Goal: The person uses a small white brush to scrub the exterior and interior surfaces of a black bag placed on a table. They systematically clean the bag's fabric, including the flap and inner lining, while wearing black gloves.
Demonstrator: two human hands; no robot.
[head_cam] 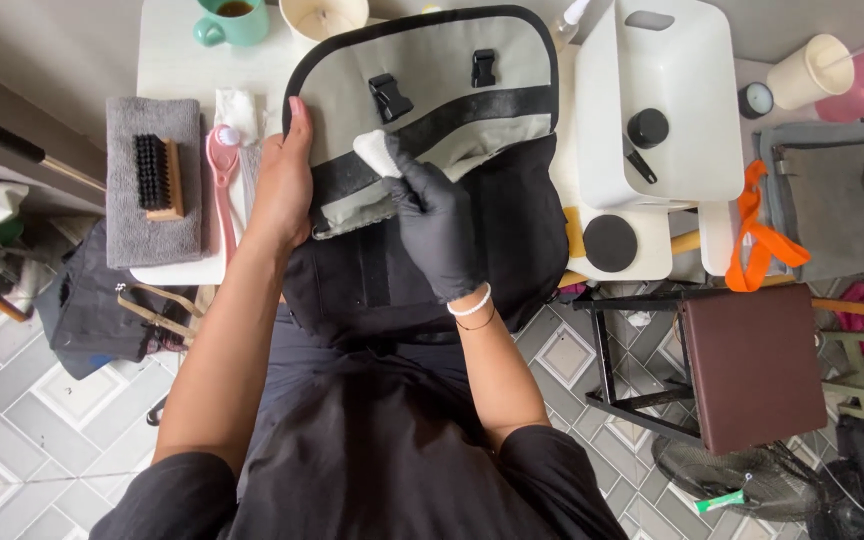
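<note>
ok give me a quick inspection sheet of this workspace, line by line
surface: white table, crowded.
job's things: black messenger bag with grey flap open; small white cloth pressed on the flap.
clutter: brush on grey towel, pink brush, green mug, white bin, orange strap.
grips: left hand bare, holding the flap edge; right hand in a black glove, pinching the cloth.
cables: nothing seen.
surroundings: tiled floor, brown stool, fan.

Messenger bag: matt black woven cloth, grey flap lining, glossy plastic buckles; wiping pad: soft white cloth; glove: matt black rubber.
</note>
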